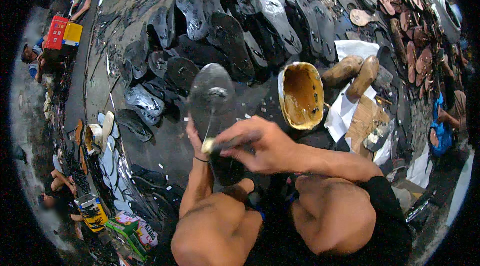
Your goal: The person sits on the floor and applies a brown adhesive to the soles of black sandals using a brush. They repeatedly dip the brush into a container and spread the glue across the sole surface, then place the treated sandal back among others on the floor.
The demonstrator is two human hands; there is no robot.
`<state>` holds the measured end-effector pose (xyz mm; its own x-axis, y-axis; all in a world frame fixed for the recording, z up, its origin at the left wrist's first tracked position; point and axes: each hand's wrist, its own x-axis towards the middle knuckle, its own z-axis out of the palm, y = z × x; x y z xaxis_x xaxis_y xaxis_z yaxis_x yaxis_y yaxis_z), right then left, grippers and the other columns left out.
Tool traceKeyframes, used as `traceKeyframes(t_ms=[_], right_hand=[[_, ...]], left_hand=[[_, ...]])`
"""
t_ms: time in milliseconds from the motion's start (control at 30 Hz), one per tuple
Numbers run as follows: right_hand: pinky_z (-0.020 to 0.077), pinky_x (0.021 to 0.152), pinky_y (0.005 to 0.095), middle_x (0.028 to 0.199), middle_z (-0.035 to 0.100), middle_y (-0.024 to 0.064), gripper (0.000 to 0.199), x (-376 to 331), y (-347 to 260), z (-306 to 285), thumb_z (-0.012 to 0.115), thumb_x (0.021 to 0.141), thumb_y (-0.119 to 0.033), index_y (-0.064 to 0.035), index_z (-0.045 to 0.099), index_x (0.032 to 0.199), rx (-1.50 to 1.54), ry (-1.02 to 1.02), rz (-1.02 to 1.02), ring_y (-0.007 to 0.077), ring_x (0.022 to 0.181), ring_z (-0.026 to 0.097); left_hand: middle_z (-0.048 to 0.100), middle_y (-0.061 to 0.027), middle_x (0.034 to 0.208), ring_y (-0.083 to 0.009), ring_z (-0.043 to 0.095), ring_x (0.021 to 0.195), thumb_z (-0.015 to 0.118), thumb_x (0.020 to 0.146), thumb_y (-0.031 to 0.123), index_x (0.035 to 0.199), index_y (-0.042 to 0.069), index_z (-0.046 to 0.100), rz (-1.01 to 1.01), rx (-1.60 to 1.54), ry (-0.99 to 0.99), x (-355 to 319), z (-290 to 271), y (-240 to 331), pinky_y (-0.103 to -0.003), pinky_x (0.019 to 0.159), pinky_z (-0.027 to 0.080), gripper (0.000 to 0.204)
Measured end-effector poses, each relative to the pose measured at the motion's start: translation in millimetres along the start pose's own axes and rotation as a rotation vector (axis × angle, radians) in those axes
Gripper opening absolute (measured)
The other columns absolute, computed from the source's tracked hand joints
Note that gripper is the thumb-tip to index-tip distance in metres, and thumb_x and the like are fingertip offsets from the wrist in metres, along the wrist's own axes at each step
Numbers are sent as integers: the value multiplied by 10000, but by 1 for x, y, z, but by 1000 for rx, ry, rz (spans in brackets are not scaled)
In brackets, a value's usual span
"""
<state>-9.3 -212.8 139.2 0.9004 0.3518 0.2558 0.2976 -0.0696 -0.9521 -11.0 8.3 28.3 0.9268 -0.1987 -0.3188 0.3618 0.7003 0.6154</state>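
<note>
My left hand grips a black shoe sole from its left edge and underside, so most of its fingers are hidden. The sole stands tilted, its broad end away from me, with a wet-looking shine on its face; motion blurs it slightly. In my right hand is a dark-handled brush, its pale tip at the sole's lower part. Whether the tip touches the sole I cannot tell. Beyond my right hand stands an open tub, its inside coated in brownish-yellow paste.
Several black soles lie in rows ahead. Two wooden shoe lasts, white paper and torn cardboard lie right of the tub. Pinkish sandals are stacked far right. Pale blue soles lie left, near boxes. Other people sit at both sides.
</note>
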Motion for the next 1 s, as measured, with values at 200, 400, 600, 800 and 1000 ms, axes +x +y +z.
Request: traceKeyframes(t_ms=[200, 400, 600, 800, 1000], right_hand=[[547, 738, 340, 896, 724, 122, 191, 72, 26, -66, 712, 926, -165, -23, 684, 1050, -320, 390, 80, 212, 814, 695], [537, 812, 333, 992, 732, 123, 190, 69, 41, -67, 715, 908, -119, -27, 686, 1072, -371, 357, -53, 215, 859, 701], [510, 914, 411, 1042, 735, 106, 231, -34, 22, 6, 730, 805, -33, -86, 739, 1030, 165, -204, 6, 281, 1000, 689], [540, 794, 393, 937, 736, 121, 221, -73, 120, -85, 742, 892, -237, -53, 731, 1014, -630, 499, 410, 302, 847, 700], [544, 802, 412, 964, 733, 183, 225, -79, 54, -98, 693, 931, -238, -46, 728, 1044, -522, 720, 414, 360, 868, 709]], left_hand=[[522, -162, 1448, -306, 597, 1235, 345, 1053, 440, 1495, 68, 423, -70, -135, -137, -14, 49, 6, -446, 1059, 493, 583], [539, -176, 1427, -315, 593, 1237, 333, 1054, 412, 1479, 58, 448, 66, 14, -82, -8, 56, 3, -446, 1063, 487, 565], [626, -153, 1307, -286, 632, 1152, 320, 1062, 383, 1379, 11, 537, 141, 35, 158, 28, -40, 13, -418, 999, 514, 535], [653, -149, 1240, -270, 657, 1070, 331, 1052, 400, 1350, 17, 556, -229, 134, 296, -59, -42, -1, -411, 933, 541, 535], [674, -145, 1178, -260, 677, 999, 341, 1046, 409, 1321, 23, 574, -396, 206, 276, -92, -34, -3, -406, 878, 562, 529]])
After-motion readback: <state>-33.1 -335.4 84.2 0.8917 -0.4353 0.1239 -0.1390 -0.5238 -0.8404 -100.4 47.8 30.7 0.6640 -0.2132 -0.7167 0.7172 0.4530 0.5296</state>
